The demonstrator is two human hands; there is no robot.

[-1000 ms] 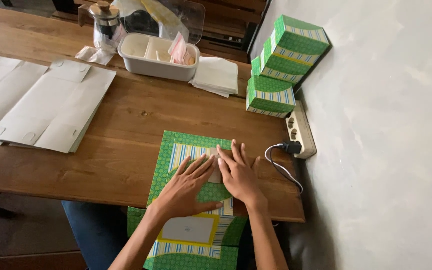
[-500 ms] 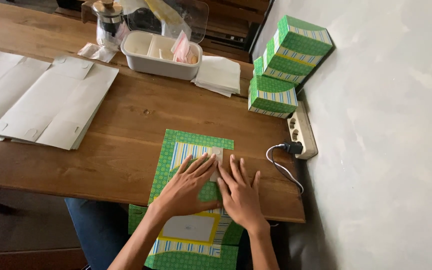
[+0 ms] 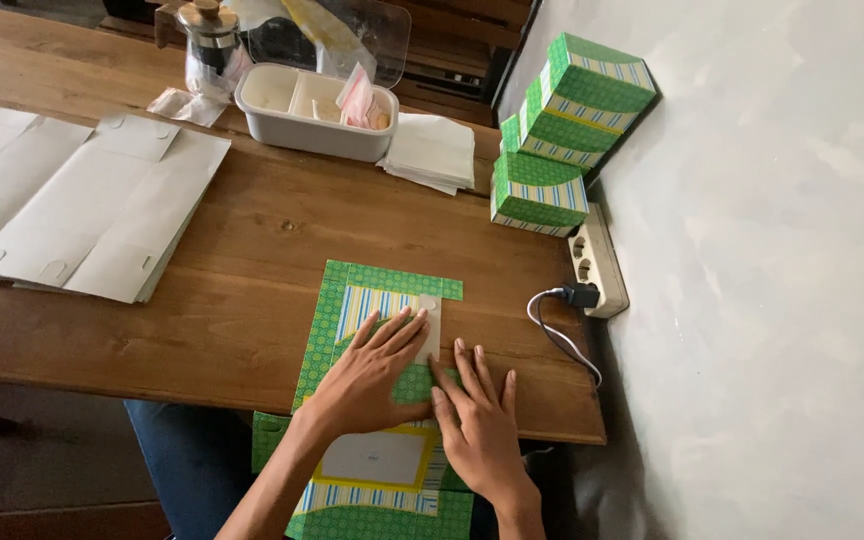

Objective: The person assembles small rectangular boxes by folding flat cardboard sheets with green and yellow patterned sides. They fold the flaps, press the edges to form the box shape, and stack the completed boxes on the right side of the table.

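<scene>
Two bare hands, left (image 3: pixel 367 375) and right (image 3: pixel 477 425), spread open and pressed flat, gripping nothing, on an unfolded green patterned cardboard box blank (image 3: pixel 352 300) overhanging the wooden table's (image 3: pixel 252 230) near edge; probably light, thin, easily creased, best handled by its edges.

I saw flat green box blank (image 3: pixel 377 330), striped, yellow-framed white label, at table's near edge | three folded green boxes (image 3: pixel 562 130) stacked by wall | white flat blanks (image 3: pixel 82 210) lay left | sachets (image 3: pixel 357 100) in tray

flat carton (image 3: pixel 377 290) on table (image 3: pixel 252 250); stacked boxes (image 3: pixel 552 150) behind right
</scene>
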